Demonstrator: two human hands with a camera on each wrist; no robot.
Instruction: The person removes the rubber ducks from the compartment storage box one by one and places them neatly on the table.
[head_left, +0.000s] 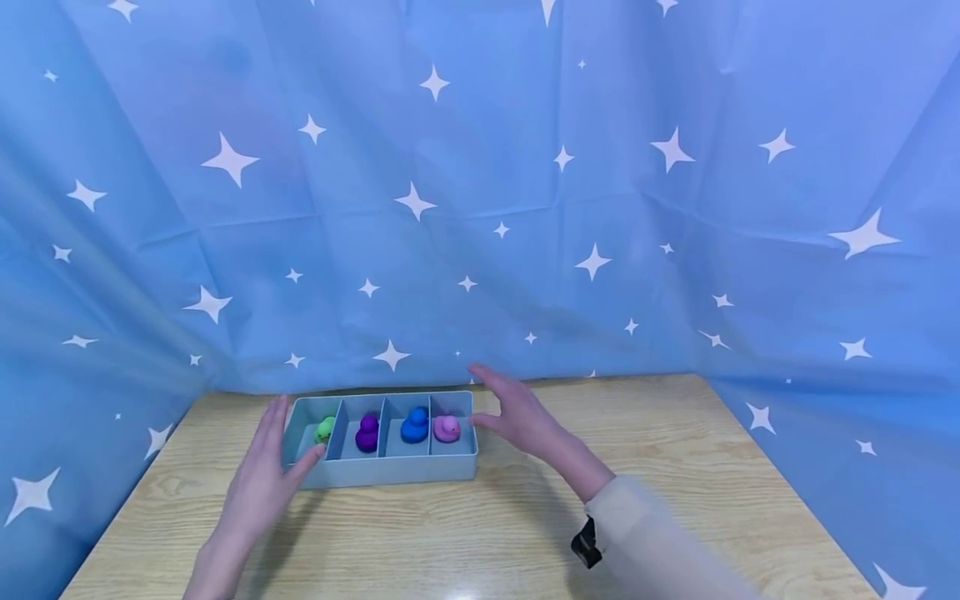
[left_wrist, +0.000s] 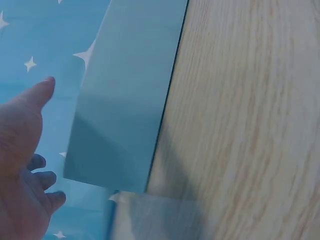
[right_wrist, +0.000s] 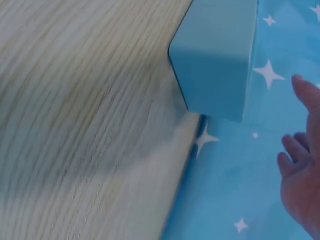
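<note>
A pale blue box [head_left: 382, 472] with several compartments sits near the back of the table. One small rubber duck is in each: a green duck [head_left: 325, 429] at the left, then a purple duck [head_left: 367, 433], a blue duck [head_left: 415, 425] and a pink duck [head_left: 447, 428] at the right. My left hand [head_left: 258, 475] is at the box's left end, fingers extended and thumb overlapping the front rim in the head view. My right hand [head_left: 525, 417] hovers by the right end, thumb and fingers spread, holding nothing. Both wrist views show the box's plain outer wall [left_wrist: 125, 100].
The wooden table [head_left: 675, 483] stretches to the right and in front of the box. A blue curtain [head_left: 480, 208] with white stars hangs right behind the table and along both sides. A black strap piece [head_left: 587, 543] hangs at my right sleeve [head_left: 652, 533].
</note>
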